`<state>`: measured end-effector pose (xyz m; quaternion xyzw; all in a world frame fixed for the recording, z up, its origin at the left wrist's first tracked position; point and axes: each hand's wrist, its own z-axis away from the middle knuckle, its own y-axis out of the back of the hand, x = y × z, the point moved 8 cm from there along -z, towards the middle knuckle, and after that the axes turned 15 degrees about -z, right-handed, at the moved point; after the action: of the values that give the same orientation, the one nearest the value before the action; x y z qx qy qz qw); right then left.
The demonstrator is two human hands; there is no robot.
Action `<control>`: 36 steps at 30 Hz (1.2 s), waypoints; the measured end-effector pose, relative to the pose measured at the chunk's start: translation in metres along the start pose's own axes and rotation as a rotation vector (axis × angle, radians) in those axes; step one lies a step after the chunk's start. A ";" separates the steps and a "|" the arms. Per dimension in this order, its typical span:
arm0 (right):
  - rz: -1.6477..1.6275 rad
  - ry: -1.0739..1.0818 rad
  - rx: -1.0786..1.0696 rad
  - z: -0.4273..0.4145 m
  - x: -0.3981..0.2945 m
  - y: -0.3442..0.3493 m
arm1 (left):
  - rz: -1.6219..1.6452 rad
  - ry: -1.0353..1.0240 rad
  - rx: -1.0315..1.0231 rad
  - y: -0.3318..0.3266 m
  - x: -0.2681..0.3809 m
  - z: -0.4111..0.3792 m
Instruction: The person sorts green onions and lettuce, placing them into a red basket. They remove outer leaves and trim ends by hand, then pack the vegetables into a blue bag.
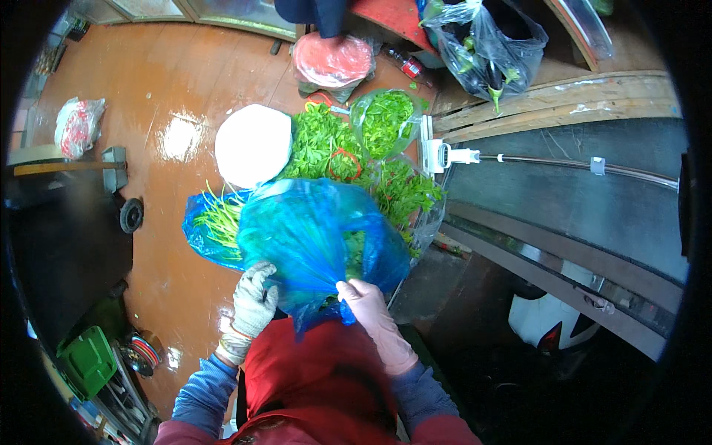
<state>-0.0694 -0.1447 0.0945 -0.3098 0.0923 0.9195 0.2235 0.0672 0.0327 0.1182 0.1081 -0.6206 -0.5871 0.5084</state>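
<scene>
A large blue plastic bag (300, 222) bulges in front of me, with green leaves visible through its opening. My right hand (370, 306), in a pale pink rubber glove, pinches the bag's gathered edge. My left hand (255, 300) wears a whitish knit work glove, its fingers curled at the bag's near left side; whether it grips the plastic is unclear. Green stalks (219, 222) lie on blue plastic to the left. Beyond the bag spread loose leafy greens (320, 136), with a red tie (346, 164) on them. Another clear bag (386, 122) holds greens.
Left of the greens is a white round object (253, 146). Scissors (328, 104) lie behind, near a plastic-wrapped pink bundle (334, 58) and a bottle (411, 67). A bag of eggplants (486, 61) sits upper right. A white weighing scale (436, 156) borders the greens. A wheel (132, 216) stands left.
</scene>
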 end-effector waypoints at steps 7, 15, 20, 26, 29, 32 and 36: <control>0.407 0.103 0.140 -0.007 0.002 0.052 | -0.012 0.004 -0.071 -0.020 0.018 -0.012; 0.436 -0.053 0.292 -0.093 0.090 0.163 | 0.031 0.019 -0.172 -0.073 0.014 -0.017; 0.224 -0.034 0.406 -0.177 0.180 0.188 | 0.005 0.002 -0.318 -0.119 0.017 -0.024; 0.284 0.114 0.468 -0.161 0.168 0.190 | -0.005 0.054 -0.482 -0.214 0.030 -0.045; 0.388 0.369 0.594 -0.151 0.166 0.211 | 0.100 0.073 -0.509 -0.249 0.062 -0.066; 0.322 0.314 0.654 -0.145 0.161 0.224 | 0.193 0.102 -0.517 -0.286 0.086 -0.077; -0.149 0.211 0.657 -0.146 0.197 0.240 | 0.315 0.106 -0.524 -0.333 0.110 -0.088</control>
<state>-0.2444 -0.3315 -0.1341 -0.3205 0.3830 0.7848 0.3670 -0.0705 -0.1979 -0.1236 -0.0934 -0.4299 -0.6347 0.6353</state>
